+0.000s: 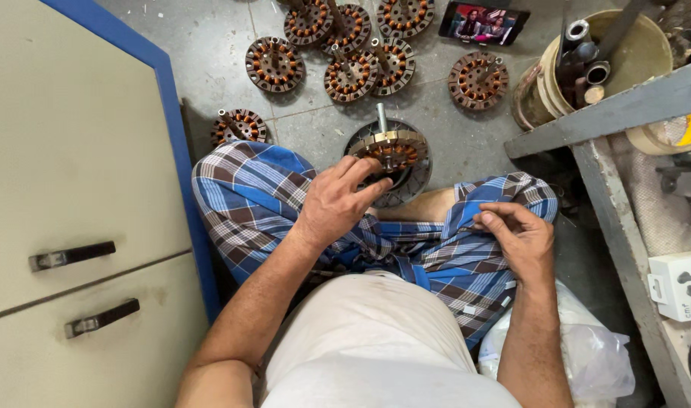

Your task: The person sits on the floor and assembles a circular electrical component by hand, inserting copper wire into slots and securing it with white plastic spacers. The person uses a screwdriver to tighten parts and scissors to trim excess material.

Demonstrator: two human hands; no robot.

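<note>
A round motor stator (391,149) with copper windings and an upright steel shaft stands on a dark round housing (410,183) on the floor between my knees. My left hand (338,198) reaches over it, fingertips touching its near rim. Over the right knee, my right hand (518,230) pinches a fold of the blue checked cloth (247,196) that covers my lap.
Several more wound stators (351,74) lie on the grey floor ahead, one (239,126) by the left knee. A phone (483,23) with a lit screen lies beyond them. A bucket (625,53) of metal parts, a grey shelf frame (610,113) and a white socket box (679,283) stand right; a cabinet (66,174) stands left.
</note>
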